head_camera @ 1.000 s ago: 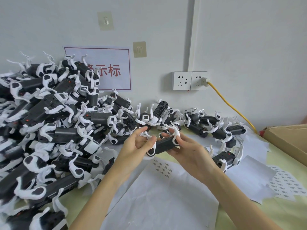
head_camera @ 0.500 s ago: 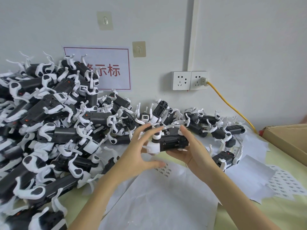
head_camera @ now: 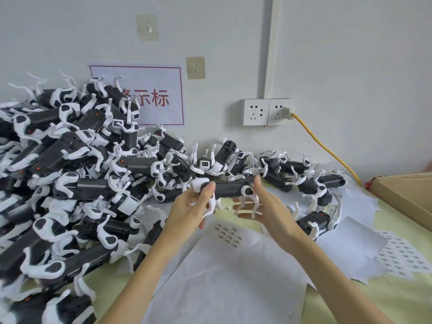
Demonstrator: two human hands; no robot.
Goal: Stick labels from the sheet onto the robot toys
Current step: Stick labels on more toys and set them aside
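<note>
Two bare forearms, hands (head_camera: 233,206) ungloved, no sleeves visible.

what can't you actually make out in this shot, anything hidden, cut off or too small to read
Head view only:
- Print on the labels of the label sheet: too small to read.
- First characters of the red wall sign: hidden by the toy pile.
- Whether the held robot toy already bears a label: its visible side shows none, the rest is turned away or covered by the left hand and right hand.
- Cardboard box: cut off by the right edge.

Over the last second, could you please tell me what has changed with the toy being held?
The held robot toy was turned from tilted to level and lifted slightly. The left hand shifted to grip its left end; the right hand opened at its right end. The pile and label sheet stayed put.
</note>
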